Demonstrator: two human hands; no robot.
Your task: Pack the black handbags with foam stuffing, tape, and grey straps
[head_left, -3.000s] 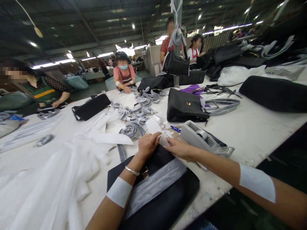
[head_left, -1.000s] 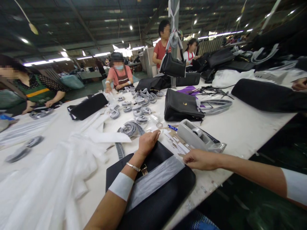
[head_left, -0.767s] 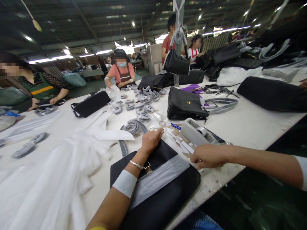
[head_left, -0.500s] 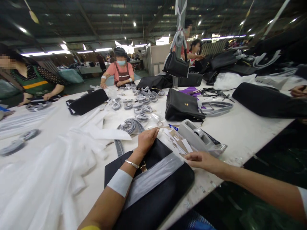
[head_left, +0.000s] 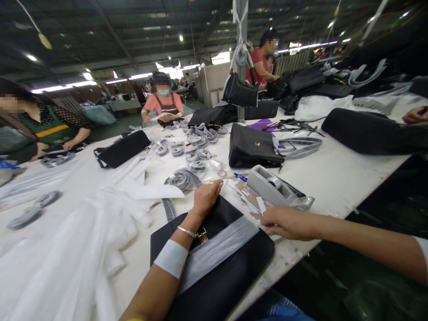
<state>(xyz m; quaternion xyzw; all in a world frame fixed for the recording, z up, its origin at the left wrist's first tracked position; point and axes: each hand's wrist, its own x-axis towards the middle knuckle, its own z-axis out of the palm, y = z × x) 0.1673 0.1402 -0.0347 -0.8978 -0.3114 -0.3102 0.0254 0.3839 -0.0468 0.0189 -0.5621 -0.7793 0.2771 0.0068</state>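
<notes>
Flat black leather-look bag (head_left: 230,269) lay beneath left hand (head_left: 206,197), curled at far edge, grip hidden. Right hand (head_left: 287,223) half-curled beside it; couldn't tell if holding anything. Bag looked light, supple; translucent plastic band (head_left: 222,250) probably slippery; better hold: bare edge by left hand.

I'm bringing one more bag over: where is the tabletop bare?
Bare tabletop shows at right, between the grey tape dispenser and the long black bag. Crowded: the middle, with coiled straps, and beside the right hand, with paper scraps.
</notes>
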